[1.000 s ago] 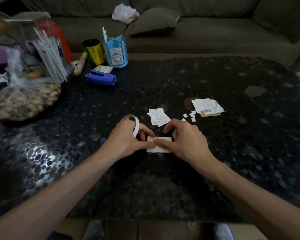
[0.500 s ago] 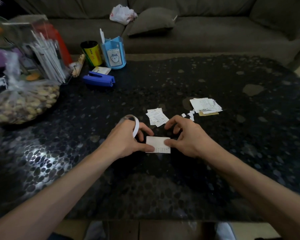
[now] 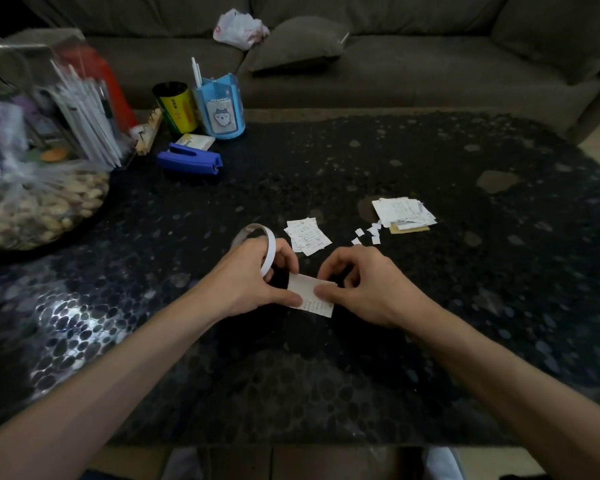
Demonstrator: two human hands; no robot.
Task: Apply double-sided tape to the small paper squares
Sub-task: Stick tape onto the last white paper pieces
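Observation:
A small white paper square [image 3: 310,296] with faint writing sits between both hands, tilted a little above the dark table. My left hand [image 3: 253,278] pinches its left edge with thumb and fingers, and a thin roll of double-sided tape [image 3: 263,244] hangs round that hand's fingers. My right hand [image 3: 364,284] pinches the paper's right side with curled fingers and thumb. A small stack of similar paper squares [image 3: 307,235] lies just beyond the hands. Tiny white paper scraps [image 3: 367,234] lie to its right.
A larger pile of papers [image 3: 404,211] lies further right on the black pebble-patterned table [image 3: 326,375]. At the back left stand a blue stapler [image 3: 190,160], a blue pen holder [image 3: 220,110], a yellow can [image 3: 177,106] and a bag of nuts [image 3: 39,206]. A sofa runs behind the table.
The paper has been lifted and tilted off flat. My right hand slid from on top of it to its right edge and now pinches it. The left hand keeps its hold.

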